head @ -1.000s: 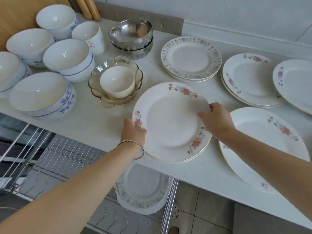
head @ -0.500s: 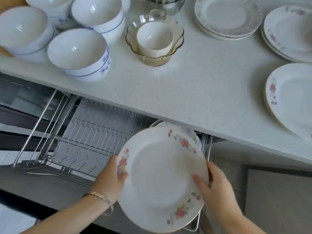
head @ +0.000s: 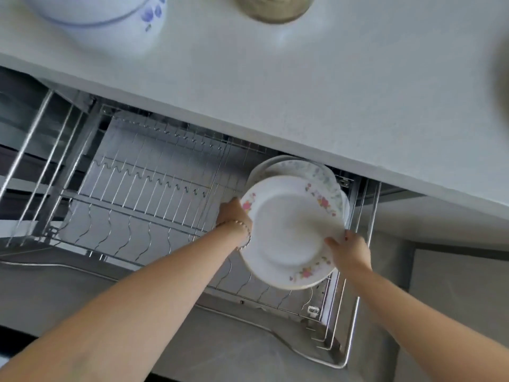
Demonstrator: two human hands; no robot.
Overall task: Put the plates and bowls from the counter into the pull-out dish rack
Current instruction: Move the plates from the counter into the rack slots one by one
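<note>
Counter (head: 303, 86) | left grip (head: 234, 216), right grip (head: 348, 250) hold plate (head: 286, 232) | rear plates (head: 311, 168) half-hidden

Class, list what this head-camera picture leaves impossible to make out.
Head view: number of stored plates in the dish rack, hidden behind the held plate.
Head view: blue-flowered bowl and glass bowl, cut off by the top edge.
Head view: fingers of the left hand, hidden behind the held plate.

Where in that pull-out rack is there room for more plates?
The rack has bare wire slots from the left hand across to its left rail. The right end is crowded: pale-flowered plates sit there, with the rose-patterned plates, gripped also by the right hand, before them.
</note>
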